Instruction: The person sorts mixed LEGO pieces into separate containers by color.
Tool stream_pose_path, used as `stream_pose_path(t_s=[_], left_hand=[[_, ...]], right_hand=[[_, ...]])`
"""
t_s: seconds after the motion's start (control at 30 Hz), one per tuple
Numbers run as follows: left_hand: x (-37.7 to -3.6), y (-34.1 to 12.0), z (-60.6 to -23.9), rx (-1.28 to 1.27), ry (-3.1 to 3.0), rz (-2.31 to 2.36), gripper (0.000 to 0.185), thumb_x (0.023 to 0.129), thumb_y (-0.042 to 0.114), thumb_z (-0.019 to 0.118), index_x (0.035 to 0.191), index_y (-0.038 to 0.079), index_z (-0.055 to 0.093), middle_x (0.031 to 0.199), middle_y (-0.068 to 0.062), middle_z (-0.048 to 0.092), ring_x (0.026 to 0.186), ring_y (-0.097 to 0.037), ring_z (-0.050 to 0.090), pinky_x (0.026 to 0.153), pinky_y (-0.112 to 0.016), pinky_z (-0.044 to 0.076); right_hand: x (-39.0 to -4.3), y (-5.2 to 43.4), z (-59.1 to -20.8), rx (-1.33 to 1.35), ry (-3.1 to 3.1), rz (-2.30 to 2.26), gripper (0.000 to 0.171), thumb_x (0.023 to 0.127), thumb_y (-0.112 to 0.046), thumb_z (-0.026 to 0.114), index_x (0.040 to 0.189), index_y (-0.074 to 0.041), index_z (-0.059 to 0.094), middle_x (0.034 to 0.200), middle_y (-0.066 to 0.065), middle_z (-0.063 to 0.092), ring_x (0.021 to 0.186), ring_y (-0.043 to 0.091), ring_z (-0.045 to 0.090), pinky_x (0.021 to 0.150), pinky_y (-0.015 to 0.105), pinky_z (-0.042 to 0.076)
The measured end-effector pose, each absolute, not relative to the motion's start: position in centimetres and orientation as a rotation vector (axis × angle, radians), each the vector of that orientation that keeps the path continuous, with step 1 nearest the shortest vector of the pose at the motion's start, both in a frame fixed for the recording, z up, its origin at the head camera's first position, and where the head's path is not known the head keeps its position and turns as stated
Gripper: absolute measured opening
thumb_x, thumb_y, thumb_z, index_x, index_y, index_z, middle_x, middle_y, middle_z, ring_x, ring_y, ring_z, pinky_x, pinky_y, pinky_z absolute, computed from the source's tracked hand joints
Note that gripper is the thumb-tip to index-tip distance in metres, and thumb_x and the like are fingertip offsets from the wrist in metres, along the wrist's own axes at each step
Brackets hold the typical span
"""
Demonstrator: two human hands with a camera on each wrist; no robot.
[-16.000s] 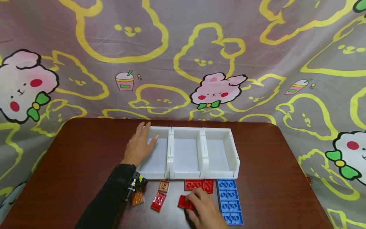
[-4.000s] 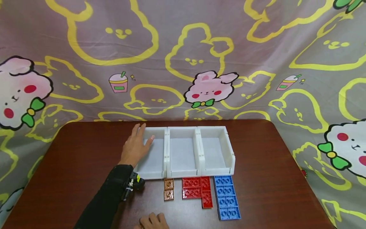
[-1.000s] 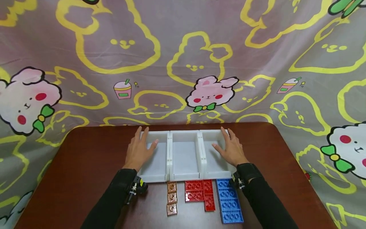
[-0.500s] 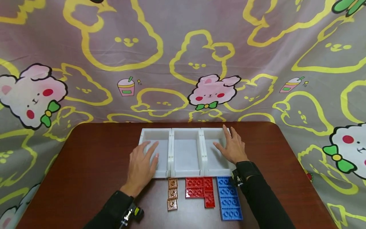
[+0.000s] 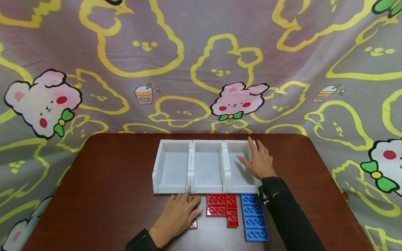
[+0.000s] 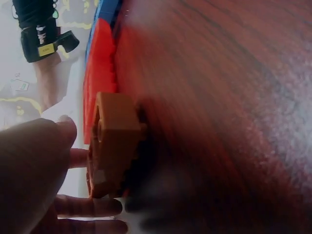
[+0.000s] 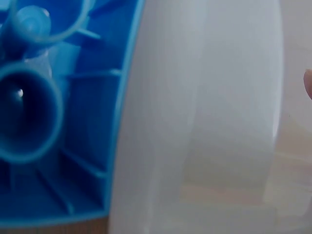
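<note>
My left hand (image 5: 179, 214) lies low on the table just in front of the bins, its fingers fairly straight over a column of small brown bricks (image 5: 194, 223). In the left wrist view the fingertips (image 6: 68, 158) touch the top of a brown brick (image 6: 114, 144). My right hand (image 5: 258, 161) rests flat and open on the right wall of the right white bin (image 5: 241, 190). The middle bin (image 5: 208, 190) and the left bin (image 5: 171, 190) hold nothing. Red bricks (image 5: 221, 207) and blue bricks (image 5: 255, 219) lie in rows in front of the bins.
The brown table (image 5: 103, 184) runs wide to the left and right of the bins. A cartoon-print cloth (image 5: 201, 69) hangs behind it. The right wrist view shows only a blue brick's underside (image 7: 48, 122) against a white bin wall (image 7: 204, 122).
My left hand has left the left bin and drawn back toward me, down onto the brown bricks. The right hand stays on the right bin.
</note>
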State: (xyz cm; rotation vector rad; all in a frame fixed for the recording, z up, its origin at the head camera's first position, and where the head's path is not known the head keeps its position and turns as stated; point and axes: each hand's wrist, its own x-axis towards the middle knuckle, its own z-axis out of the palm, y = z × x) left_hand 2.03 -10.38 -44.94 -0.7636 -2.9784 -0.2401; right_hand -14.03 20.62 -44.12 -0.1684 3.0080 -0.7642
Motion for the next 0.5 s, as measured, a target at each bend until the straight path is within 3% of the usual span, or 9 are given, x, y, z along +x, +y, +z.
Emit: stream_pose_path(t_s=[0.13,0.3,0.5], left_hand=[[2.4,-10.5,-44.7,-0.733,-2.884,-0.344,0.024,0.106,0.038,0.059,0.118,0.021,0.070,0.097,-0.006,0.064,0.089,-0.022,0.065,0.073,-0.038,0.047],[2.1,-11.9,-43.0,-0.660,-2.743,-0.524,0.019,0.102,0.028,0.067,0.118,0.020,0.072,0.085,0.001,0.055,0.072,-0.013,0.054,0.063,-0.029,0.041],[-0.8,-13.9,-42.4,-0.550,-2.699,-0.346,0.026,0.096,0.010,0.070,0.121,0.016,0.071,0.083,-0.007,0.057,0.066,-0.020,0.053,0.059,-0.036,0.043]], right_hand=[[-14.0,20.7,-44.2,-0.163,3.016,-0.751,0.093,0.097,-0.048,0.066,0.167,-0.013,0.016,0.167,0.032,0.017,0.150,0.058,0.022,0.113,0.082,0.019],[-14.1,20.6,-44.0,-0.174,3.025,-0.755,0.093,0.098,-0.048,0.066,0.167,-0.013,0.016,0.166,0.032,0.018,0.150,0.058,0.023,0.112,0.081,0.020],[-14.0,20.5,-44.1,-0.157,3.012,-0.770,0.092,0.098,-0.047,0.067,0.167,-0.013,0.016,0.165,0.033,0.019,0.150,0.058,0.022,0.113,0.081,0.019]])
